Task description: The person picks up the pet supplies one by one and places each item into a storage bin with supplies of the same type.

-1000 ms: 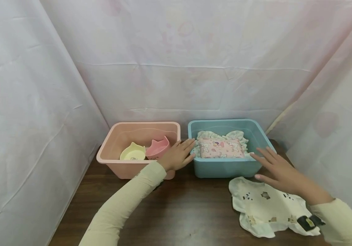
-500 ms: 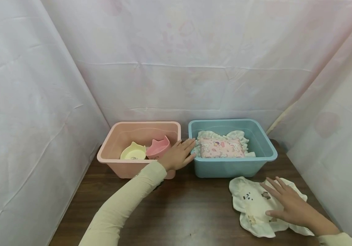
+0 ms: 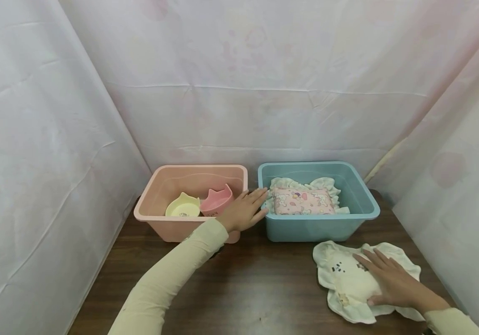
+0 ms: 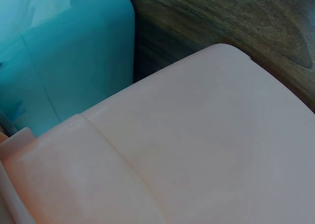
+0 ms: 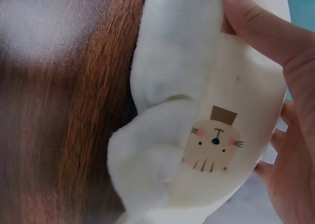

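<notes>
My left hand [image 3: 241, 211] lies with straight fingers across the right rim of the pink bin [image 3: 155, 225], its fingertips by the left edge of the blue bin [image 3: 306, 229]. In the left wrist view, the pink bin's wall [image 4: 197, 135] fills most of the picture. At the front right, a white ruffle-edged cloth [image 3: 348, 284] with small animal prints is spread on the table. My right hand [image 3: 394, 281] rests on it with fingers and thumb spread. Close up in the right wrist view, the thumb [image 5: 266, 29] touches the cloth, and the fingertips meet its far edge.
A yellow bowl [image 3: 183, 207] and a pink bowl [image 3: 216, 201] with pointed rims sit inside the pink bin. Within the blue bin, a pink patterned pack [image 3: 304, 201] lies on white ruffled cloth [image 3: 327, 184]. Pale curtains [image 3: 239, 116] enclose the dark wooden table [image 3: 256, 288].
My right hand has come down from beside the blue bin's right edge onto the white cloth, and its fingers have settled there. The left hand has stayed in place.
</notes>
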Available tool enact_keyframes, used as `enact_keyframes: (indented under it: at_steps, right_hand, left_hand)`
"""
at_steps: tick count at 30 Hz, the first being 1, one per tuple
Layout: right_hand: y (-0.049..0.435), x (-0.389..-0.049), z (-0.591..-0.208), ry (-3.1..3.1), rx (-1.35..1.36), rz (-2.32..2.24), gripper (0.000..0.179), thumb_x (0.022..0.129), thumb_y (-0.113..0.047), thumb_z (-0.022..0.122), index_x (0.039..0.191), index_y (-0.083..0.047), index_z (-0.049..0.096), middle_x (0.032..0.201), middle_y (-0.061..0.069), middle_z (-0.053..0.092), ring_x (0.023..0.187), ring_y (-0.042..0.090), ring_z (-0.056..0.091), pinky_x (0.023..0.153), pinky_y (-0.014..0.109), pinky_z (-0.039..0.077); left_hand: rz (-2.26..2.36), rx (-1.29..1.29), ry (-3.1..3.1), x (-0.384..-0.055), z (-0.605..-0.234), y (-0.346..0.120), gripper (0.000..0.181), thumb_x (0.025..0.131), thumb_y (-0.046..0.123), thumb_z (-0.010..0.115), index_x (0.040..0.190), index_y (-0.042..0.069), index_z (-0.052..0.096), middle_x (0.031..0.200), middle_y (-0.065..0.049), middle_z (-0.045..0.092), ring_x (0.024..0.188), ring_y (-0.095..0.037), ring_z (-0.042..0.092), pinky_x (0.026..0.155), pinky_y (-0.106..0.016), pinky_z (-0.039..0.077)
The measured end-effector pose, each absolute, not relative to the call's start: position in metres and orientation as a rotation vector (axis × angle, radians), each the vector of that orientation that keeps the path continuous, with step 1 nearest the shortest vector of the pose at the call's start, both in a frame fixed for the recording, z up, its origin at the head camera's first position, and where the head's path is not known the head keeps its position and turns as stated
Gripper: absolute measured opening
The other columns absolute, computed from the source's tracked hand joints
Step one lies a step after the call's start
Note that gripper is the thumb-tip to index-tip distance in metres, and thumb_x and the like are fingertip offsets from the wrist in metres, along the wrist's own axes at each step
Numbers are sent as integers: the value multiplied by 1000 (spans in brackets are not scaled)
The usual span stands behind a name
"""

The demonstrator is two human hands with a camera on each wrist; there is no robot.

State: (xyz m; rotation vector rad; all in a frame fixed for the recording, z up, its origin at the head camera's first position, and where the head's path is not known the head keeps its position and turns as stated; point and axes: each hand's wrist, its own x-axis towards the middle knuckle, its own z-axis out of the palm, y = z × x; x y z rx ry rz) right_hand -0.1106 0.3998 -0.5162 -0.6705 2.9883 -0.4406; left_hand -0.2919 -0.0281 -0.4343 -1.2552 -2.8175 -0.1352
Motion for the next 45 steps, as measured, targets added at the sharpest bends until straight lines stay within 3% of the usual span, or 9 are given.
enact_keyframes:
  at_steps: [4, 11, 18, 25, 33, 40, 45]
  right_hand:
    - [399, -114, -519, 2980, -709, -418, 119, 54, -68, 75, 150, -13, 32, 146, 32, 33, 126, 60, 31, 90, 74, 24]
    - [400, -119, -528, 2966, -659, -352, 127, 45, -76, 69, 150, -18, 29, 148, 27, 31, 130, 50, 31, 92, 73, 22]
    - [401, -125, -530, 2895, -589, -393, 124, 46, -71, 74, 151, -27, 28, 151, 27, 25, 134, 52, 24, 95, 74, 17]
    - [403, -129, -534, 2906, -587, -352, 124, 44, -71, 75, 151, -28, 29, 142, 21, 41, 127, 48, 37, 94, 73, 20]
    - [399, -128, -531, 2926, -583, -254, 121, 46, -75, 71, 150, -28, 31, 134, 19, 49, 118, 47, 47, 91, 72, 28]
    - [395, -125, -528, 2969, -582, -188, 111, 52, -53, 87, 148, -28, 36, 127, 16, 54, 113, 43, 51, 89, 70, 33]
    - [393, -122, -527, 2998, -596, -182, 106, 55, -42, 89, 147, -27, 39, 122, 13, 57, 109, 40, 53, 88, 67, 36]
  left_hand:
    - [-129, -1254, -2819, -292, -433, -27, 64, 102, 47, 30, 155, 14, 16, 160, -4, 17, 146, -23, 18, 118, -44, 10]
    - [-138, -1253, -2824, -292, -434, -26, 63, 102, 45, 33, 155, 15, 15, 161, -2, 15, 147, -19, 14, 118, -43, 9]
    - [-114, -1249, -2817, -292, -436, -28, 64, 102, 50, 26, 155, 15, 15, 160, -3, 16, 147, -20, 15, 118, -45, 12]
    - [-103, -1245, -2823, -292, -435, -28, 64, 102, 50, 25, 155, 15, 14, 161, -3, 15, 147, -19, 14, 118, -43, 9]
    - [-85, -1245, -2828, -291, -433, -28, 64, 102, 50, 25, 155, 15, 14, 161, -2, 14, 147, -19, 13, 118, -43, 10]
    - [-93, -1241, -2830, -291, -434, -28, 63, 103, 48, 28, 155, 15, 14, 161, -2, 14, 147, -19, 13, 118, -45, 13]
    - [-95, -1233, -2833, -291, -435, -28, 64, 102, 49, 27, 155, 16, 14, 161, -1, 13, 147, -18, 12, 118, -43, 11]
